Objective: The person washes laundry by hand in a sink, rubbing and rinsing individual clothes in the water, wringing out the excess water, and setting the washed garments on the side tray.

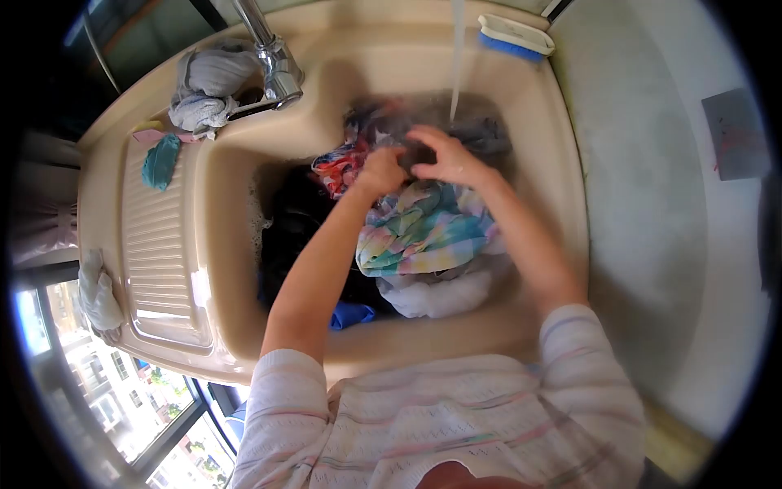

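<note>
Both my hands are over wet laundry in the beige sink basin, close together. My left hand (383,169) is closed, its fingers curled beside a red patterned cloth (336,169); what they hold, if anything, is hidden. My right hand (448,160) is curved with thumb and fingers apart, just above the dark wet clothes. Below the hands lies a bunched pastel checked cloth (423,232), with a white cloth (440,292) under it. Black clothing (297,224) fills the left of the basin, and a grey cloth (482,137) lies at the back right.
Water (458,65) streams into the back of the basin. A chrome faucet (281,73) stands at the back left near bunched grey cloths (213,73). A teal cloth (161,161) lies on the ribbed washboard (163,253). A blue-bristled brush (515,37) sits on the far rim.
</note>
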Motion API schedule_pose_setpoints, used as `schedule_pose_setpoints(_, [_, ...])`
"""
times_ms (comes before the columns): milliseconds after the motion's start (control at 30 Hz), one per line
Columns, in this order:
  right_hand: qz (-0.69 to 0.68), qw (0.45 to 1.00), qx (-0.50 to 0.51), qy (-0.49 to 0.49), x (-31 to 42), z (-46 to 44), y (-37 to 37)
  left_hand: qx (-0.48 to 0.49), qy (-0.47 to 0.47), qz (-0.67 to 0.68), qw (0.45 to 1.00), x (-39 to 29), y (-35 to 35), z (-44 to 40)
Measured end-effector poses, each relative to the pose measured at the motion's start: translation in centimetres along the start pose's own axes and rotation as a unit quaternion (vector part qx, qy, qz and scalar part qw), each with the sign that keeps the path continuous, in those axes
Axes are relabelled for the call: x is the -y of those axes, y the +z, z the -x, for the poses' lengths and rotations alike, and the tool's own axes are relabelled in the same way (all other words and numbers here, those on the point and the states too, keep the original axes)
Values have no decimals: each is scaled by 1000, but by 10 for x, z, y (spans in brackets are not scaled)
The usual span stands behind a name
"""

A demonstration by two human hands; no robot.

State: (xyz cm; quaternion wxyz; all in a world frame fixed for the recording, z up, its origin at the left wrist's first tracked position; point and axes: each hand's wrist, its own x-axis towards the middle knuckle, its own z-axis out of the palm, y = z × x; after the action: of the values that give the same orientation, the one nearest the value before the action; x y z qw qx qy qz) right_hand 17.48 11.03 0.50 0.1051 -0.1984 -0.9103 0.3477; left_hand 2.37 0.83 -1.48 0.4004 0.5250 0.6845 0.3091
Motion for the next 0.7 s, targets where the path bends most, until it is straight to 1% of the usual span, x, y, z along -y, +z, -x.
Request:
schedule_pose_setpoints(33, [-88,996,8,-3,7,-2,-14,21,5,151,988,0,-14,0])
schedule_pose_setpoints(67, [-237,967,77,54,18,-3,-29,27,1,299,954,-19,-33,6])
schedule_pose_setpoints(100, [-376,909,144,108,25,-3,-37,30,-1,442,897,-42,-50,10])
schedule_pose_setpoints(133, [-349,930,83,79,27,-1,-29,38,11,476,879,-55,-58,8])
schedule_pose_setpoints(200, [-343,923,73,161,33,-4,-29,48,40,544,837,-71,-69,0])
schedule_pose_setpoints(233, [-341,916,69,199,34,-7,-28,29,46,511,858,-71,-69,-6])
schedule_pose_setpoints(267, [-337,919,47,198,29,-6,-35,12,49,474,879,-68,-67,-15])
schedule_pose_setpoints(300, [-319,922,26,219,-9,-5,-36,-3,50,436,898,-61,-65,-23])
schedule_pose_setpoints(333, [-328,914,-37,236,-10,-2,-57,-53,85,288,952,-40,-62,-34])
schedule_pose_setpoints(367, [-324,899,-106,275,-41,3,-63,-83,80,172,978,-25,-53,-41])
schedule_pose_setpoints(400, [-333,876,-178,301,-61,7,-63,-113,74,54,989,-12,-44,-48])
schedule_pose_setpoints(433, [-215,903,-215,303,-73,9,-46,-141,67,-66,985,3,-33,-54])
schedule_pose_setpoints(467, [-95,917,-250,297,-85,11,-23,-151,99,-189,965,23,-12,-62])
schedule_pose_setpoints(500, [25,915,-283,286,-90,11,-6,-105,51,-205,972,15,-7,-61])
schedule_pose_setpoints(567, [92,925,-96,355,-85,15,24,-6,-47,-236,970,-3,6,-45])
schedule_pose_setpoints(633, [167,924,31,343,-84,19,25,101,-78,-295,947,0,15,-40])
schedule_pose_setpoints(667, [206,917,90,329,-85,16,20,132,-72,-326,934,1,16,-36])
schedule_pose_setpoints(700, [177,914,81,357,-83,12,16,162,-66,-355,918,2,18,-31])
